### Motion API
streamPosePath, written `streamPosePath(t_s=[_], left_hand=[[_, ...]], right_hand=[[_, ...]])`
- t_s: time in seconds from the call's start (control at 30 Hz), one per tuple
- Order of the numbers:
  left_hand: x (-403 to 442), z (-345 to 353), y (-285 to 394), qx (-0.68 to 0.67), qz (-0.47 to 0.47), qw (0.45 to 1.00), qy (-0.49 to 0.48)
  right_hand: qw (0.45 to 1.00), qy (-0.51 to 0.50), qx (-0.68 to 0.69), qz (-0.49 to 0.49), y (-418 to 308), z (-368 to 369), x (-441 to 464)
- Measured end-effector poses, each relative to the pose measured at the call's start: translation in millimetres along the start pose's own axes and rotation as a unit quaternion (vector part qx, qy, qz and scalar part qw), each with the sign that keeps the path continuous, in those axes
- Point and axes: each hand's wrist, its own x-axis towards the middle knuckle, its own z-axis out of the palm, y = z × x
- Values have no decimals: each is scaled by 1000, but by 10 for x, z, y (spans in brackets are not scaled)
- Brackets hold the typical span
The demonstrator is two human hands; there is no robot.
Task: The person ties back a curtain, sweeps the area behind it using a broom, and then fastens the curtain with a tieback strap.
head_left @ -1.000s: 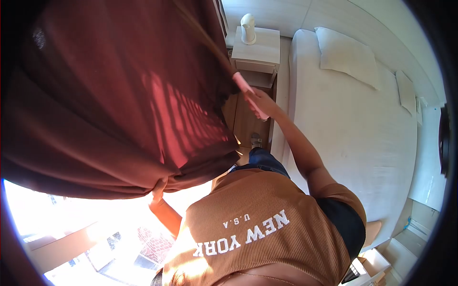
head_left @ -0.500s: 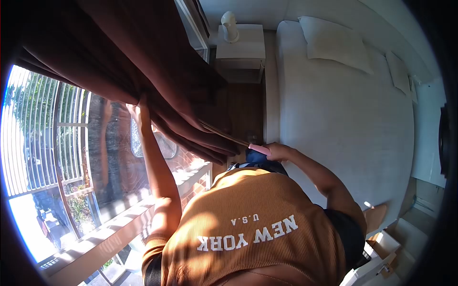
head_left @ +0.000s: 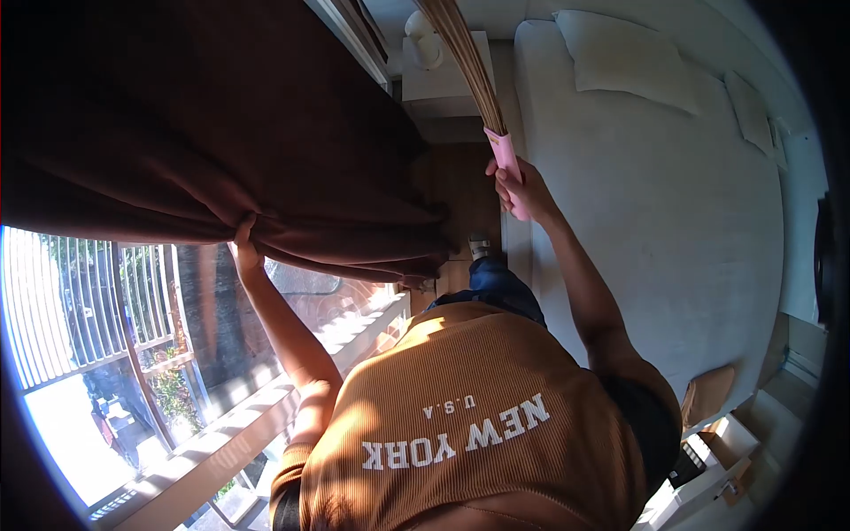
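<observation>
Across the upper left of the frame we see a dark brown curtain (head_left: 204, 115), its cloth spreading down to a lower edge that runs above the window (head_left: 88, 327). Our left hand (head_left: 248, 244), left of the middle of the frame, is closed on that edge, with thumb and fingers pinching the fabric so that folds fan out from the grip; some of the fingers are hidden in the cloth, and we cannot tell how they lie.

Right of centre, our right hand (head_left: 524, 190) is wrapped around the pink handle (head_left: 503, 155) of a stick broom (head_left: 478, 84), fingers curled and thumb laid across it. From the handle the bundle of thin brown sticks rises, leaning left, to the top edge of the frame, where its tips pass out of view. We see the broom apart from the curtain, passing in front of the pale nightstand (head_left: 434, 86) at the upper centre, on which a white object (head_left: 428, 53) stands.

At the right of the frame lies a bed (head_left: 646, 230) with a pale sheet and a pillow (head_left: 615, 62) towards its upper end. Through the window at lower left we see bars and greenery, and between our arms, at the bottom, our brown ribbed shirt (head_left: 460, 372).
</observation>
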Motion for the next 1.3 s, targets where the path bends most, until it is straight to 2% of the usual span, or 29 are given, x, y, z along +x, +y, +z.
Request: streamPosePath(t_s=[0.03, 0.07, 0.13, 0.17, 0.2, 0.27, 0.3, 0.33, 0.37, 0.4, 0.43, 0.47, 0.5, 0.53, 0.57, 0.63, 0.67, 0.77, 0.83, 0.9, 1.0, 1.03, 1.1, 1.13, 1.17, 1.2, 1.23, 1.3], left_hand=[[-2, -19, -25, 2, 17, 1000, 20], [-1, -6, -77, 3, 33, 999, 41], [-26, 48, -125, -3, 49, 997, 66], [-39, 110, -119, -9, 48, 996, 72], [-95, 170, -107, -15, 47, 996, 78], [-198, 449, 0, -8, 73, 993, 96], [-143, 476, -47, -6, 90, 990, 104], [-49, 456, -111, -5, 105, 988, 111], [58, 373, -231, -11, 116, 986, 120], [39, 366, -193, -7, 125, 984, 128], [37, 351, -172, -4, 136, 981, 137], [41, 357, -162, -3, 147, 978, 148], [28, 401, -114, -13, 143, 978, 152], [-22, 457, -36, -22, 138, 978, 156], [-83, 484, -1, -29, 130, 978, 159], [-128, 397, -18, -15, 121, 980, 157], [-180, 366, -21, -8, 115, 981, 158], [-298, 253, -86, -13, 88, 986, 141], [-423, 196, -128, -48, 63, 989, 123], [-591, 288, -74, -114, 37, 988, 101], [-795, 419, -79, -145, 51, 982, 113], [-813, 437, -90, -150, 60, 980, 114], [-892, 450, -127, -159, 77, 977, 119], [-938, 490, -105, -161, 82, 976, 123], [-988, 546, -47, -164, 87, 974, 126], [-1024, 559, -14, -167, 93, 973, 129], [-1079, 517, -3, -164, 94, 974, 122], [-1223, 380, 61, -157, 96, 977, 106]], right_hand=[[990, -42, 97, -98, -141, 260, 210], [968, -70, 130, -201, -239, 537, 416], [932, -35, 202, -300, -244, 1187, 676], [927, -15, 209, -310, -126, 1452, 733], [937, -31, 212, -277, 187, 1716, 771], [992, -42, 28, -112, 820, 1950, 564], [985, -128, -100, 55, 1423, 1842, 514], [954, -152, -179, 184, 1795, 1683, 391], [912, -160, -289, 244, 2402, 1391, 322], [874, -162, -329, 320, 2696, 1076, 216], [876, -81, -303, 366, 2897, 782, 65], [862, -75, -286, 412, 2883, 432, 18], [861, -80, -216, 454, 2998, 49, -23], [828, -109, -108, 540, 2880, -265, -53], [811, -54, -144, 564, 2836, -507, -178], [813, 23, -170, 557, 2655, -867, -403], [831, 42, -159, 531, 2475, -956, -540], [886, 73, -135, 438, 1754, -789, -418], [938, 56, -32, 341, 1221, -474, -216], [985, 57, -1, 161, 995, -132, 39], [991, 122, 37, -38, 998, 599, 363], [985, 160, 16, -56, 1131, 878, 391], [992, 124, -3, 16, 1749, 1317, 200], [985, 53, -40, 159, 2090, 1355, 7], [952, -41, -95, 289, 2424, 1394, -186], [913, -109, -119, 375, 2801, 1359, -365], [876, -138, -90, 453, 3109, 1248, -548], [790, -130, 57, 597, 3504, 984, -750]])
